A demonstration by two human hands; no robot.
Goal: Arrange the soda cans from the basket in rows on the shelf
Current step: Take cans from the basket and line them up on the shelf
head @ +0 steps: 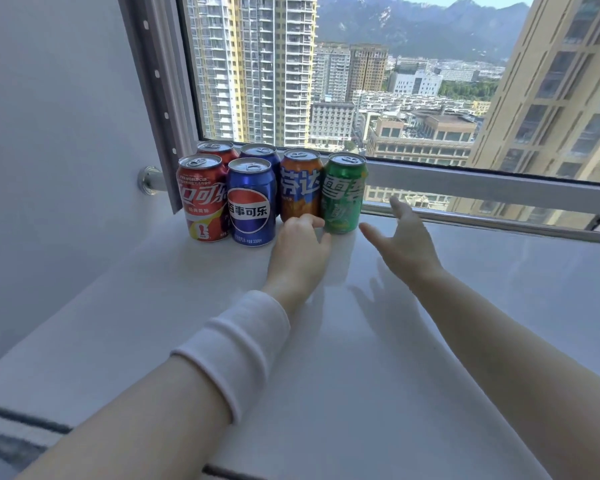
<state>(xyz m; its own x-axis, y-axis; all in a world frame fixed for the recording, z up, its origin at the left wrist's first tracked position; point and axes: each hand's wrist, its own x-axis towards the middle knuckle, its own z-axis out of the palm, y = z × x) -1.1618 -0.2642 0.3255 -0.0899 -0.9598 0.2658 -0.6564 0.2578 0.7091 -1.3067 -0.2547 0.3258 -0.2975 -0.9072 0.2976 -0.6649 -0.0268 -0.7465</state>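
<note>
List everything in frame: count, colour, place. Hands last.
red cans: 2, red, far left of the group, one behind the other
blue cans: 2, blue, right of the red ones, one behind the other
orange can: 1, orange, right of the blue ones
green can: 1, green, right end of the group
shelf: 1, white, under the cans, along the window
window: 1, grey frame, behind the cans
wall: 1, white, left
metal fitting: 1, silver, on the wall by the red cans
sleeve: 1, white, left forearm
left hand: fingers curled at the base of the orange and green cans
right hand: fingers spread, right of the green can, apart from it
</note>
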